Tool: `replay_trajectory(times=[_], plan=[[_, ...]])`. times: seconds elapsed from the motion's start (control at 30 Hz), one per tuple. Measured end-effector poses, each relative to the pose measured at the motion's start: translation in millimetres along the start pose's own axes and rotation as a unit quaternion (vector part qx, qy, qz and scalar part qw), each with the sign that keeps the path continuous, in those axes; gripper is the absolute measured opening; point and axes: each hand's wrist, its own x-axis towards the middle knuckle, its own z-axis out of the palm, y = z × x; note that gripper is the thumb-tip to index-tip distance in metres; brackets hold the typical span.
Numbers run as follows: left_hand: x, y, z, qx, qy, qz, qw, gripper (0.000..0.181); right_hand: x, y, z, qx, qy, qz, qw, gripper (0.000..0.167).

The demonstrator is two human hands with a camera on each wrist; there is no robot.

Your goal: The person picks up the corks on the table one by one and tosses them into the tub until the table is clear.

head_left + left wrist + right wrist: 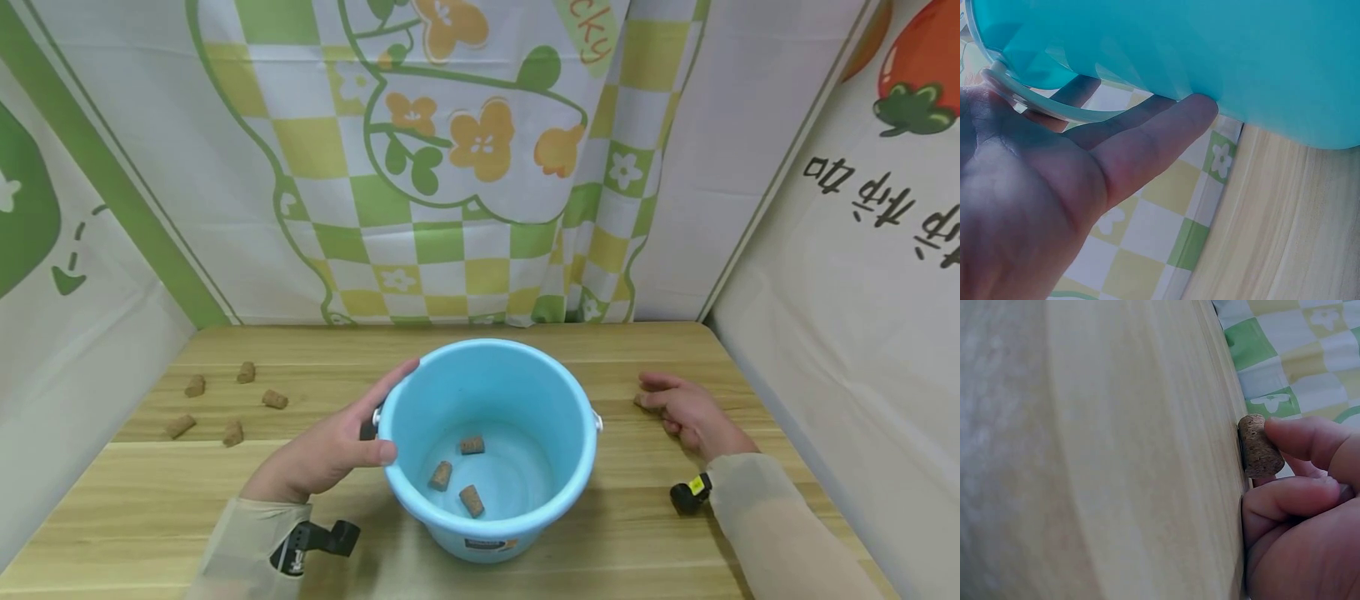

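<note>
A person's right hand (686,414) pinches a cork (1261,447) at the wooden table (630,542), between two and three o'clock from a blue bucket (487,379). Three corks (442,476) lie inside. The left hand (330,450), fingers extended, rests against the bucket's side at nine o'clock; beyond, five more corks (274,399) lie scattered between nine and ten.

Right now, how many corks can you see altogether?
9: five corks on the left of the table, three inside the blue bucket, one at the right hand. The bucket could hide more.
</note>
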Motion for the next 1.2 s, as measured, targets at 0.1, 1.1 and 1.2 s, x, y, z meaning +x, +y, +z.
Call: replay_trajectory(times=[0.1, 1.1, 1.2], plan=[[-0.1, -0.1, 0.3, -0.001, 0.000, 0.000, 1.0000, 0.096, -1.0, -0.5, 0.4, -0.007, -0.003, -0.001, 1.0000, 0.059], [-0.7, -0.9, -0.5, 0.011, 0.002, 0.005, 0.9999, 0.096, -6.8, -2.1, -4.6, -0.139, 0.017, 0.005, 0.9902, 0.050], [-0.5, -0.2, -0.4, 0.013, 0.001, 0.002, 0.9999, 0.095, -6.6, -2.2, -5.8, -0.146, 0.018, 0.007, 0.9891, 0.048]])
